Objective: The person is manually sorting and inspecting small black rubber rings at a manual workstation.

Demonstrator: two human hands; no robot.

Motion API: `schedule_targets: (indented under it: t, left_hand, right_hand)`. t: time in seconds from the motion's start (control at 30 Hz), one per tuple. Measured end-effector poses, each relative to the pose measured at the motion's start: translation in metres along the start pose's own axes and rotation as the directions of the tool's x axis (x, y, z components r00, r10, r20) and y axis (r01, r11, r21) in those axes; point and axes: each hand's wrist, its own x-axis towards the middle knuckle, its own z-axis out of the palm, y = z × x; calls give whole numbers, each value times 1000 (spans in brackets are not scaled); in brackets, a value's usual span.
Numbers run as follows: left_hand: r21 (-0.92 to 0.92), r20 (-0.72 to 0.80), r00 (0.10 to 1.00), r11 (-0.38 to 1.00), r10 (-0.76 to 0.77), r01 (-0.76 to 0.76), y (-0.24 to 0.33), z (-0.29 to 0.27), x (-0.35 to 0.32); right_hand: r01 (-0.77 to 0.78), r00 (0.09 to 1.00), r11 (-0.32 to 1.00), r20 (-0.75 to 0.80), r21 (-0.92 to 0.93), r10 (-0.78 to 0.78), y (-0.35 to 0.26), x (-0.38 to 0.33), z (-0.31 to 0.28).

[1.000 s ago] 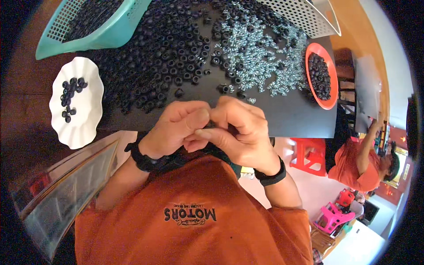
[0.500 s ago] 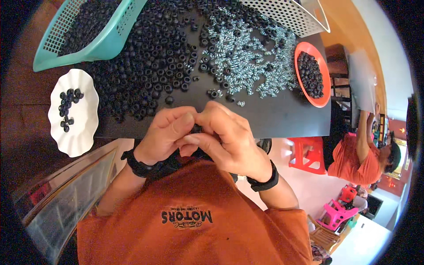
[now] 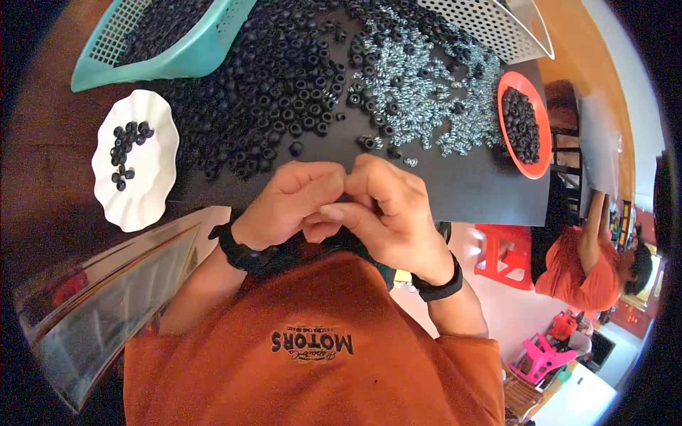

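Note:
My left hand (image 3: 298,201) and my right hand (image 3: 389,211) meet over the table's front edge, fingertips pressed together. Both are closed in a pinch, and the fingers hide whatever lies between them. Beyond them spreads a wide heap of small black ring-shaped parts (image 3: 263,92). To its right lies a pile of small silvery coil springs (image 3: 419,99), with some black parts mixed in. One loose black part (image 3: 295,149) and a single spring (image 3: 410,162) lie closest to my fingers.
At the left a white scalloped plate (image 3: 160,181) holds several black parts. A teal basket (image 3: 170,67) of dark pieces stands at the far left. An orange bowl (image 3: 543,135) of black parts sits at the right of the dark table (image 3: 490,188), below a white perforated basket (image 3: 490,28). Another person (image 3: 579,270) is at the right.
The table and its contents have shifted rightward and slightly up in view. My hands stay pinched together; the small dark piece glimpsed between them before is now hidden.

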Motion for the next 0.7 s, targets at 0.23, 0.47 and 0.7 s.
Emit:
schedule_targets:
  t: [0.23, 0.47, 0.7]
  left_hand:
    - [-56, 7, 1000, 998, -23, 24, -2, -3, -1]
    - [-40, -10, 1000, 999, 12, -12, -5, -1, -1]
    - [-116, 6, 999, 992, 42, -41, -10, -7, 0]
  right_hand:
    - [22, 1000, 1000, -6, -6, -22, 3, -1, 3]
    - [17, 1000, 999, 6, -28, -16, 1, -8, -2]
    - [-12, 999, 998, -32, -59, 10, -4, -9, -6]
